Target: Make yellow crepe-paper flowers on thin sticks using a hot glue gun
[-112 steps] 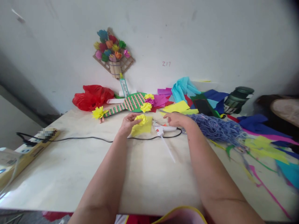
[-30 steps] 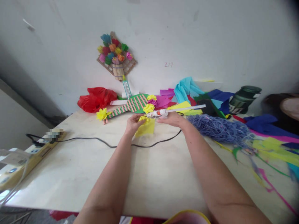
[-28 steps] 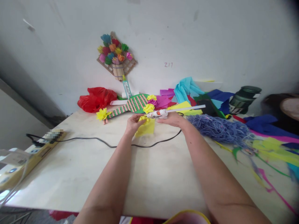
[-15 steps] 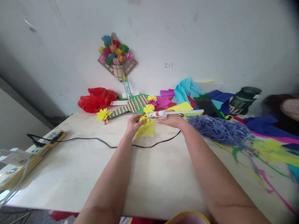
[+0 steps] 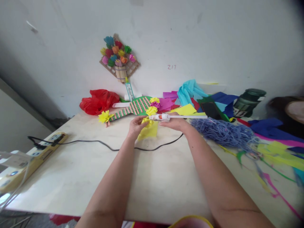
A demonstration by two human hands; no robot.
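Note:
My left hand (image 5: 135,125) is closed on a yellow paper flower (image 5: 145,122) whose loose yellow paper (image 5: 149,131) hangs below it. My right hand (image 5: 175,122) grips a white glue gun (image 5: 160,117), its nozzle pointing left at the flower. A long white glue stick (image 5: 190,117) sticks out to the right behind the gun. The gun's black cord (image 5: 106,145) runs left across the pale table (image 5: 152,177) to a power strip (image 5: 35,155).
Behind my hands lies a green paddle with pink stripes (image 5: 133,107) bearing paper flowers. A red plastic bag (image 5: 98,100), coloured paper sheets (image 5: 187,95), blue-grey yarn (image 5: 223,131) and a dark green jar (image 5: 248,102) crowd the back and right. A flower craft (image 5: 118,58) hangs on the wall.
The glue gun lay on the table 3.7 s ago; my right hand now holds it at the flower. In the last second its glue stick has tipped down slightly.

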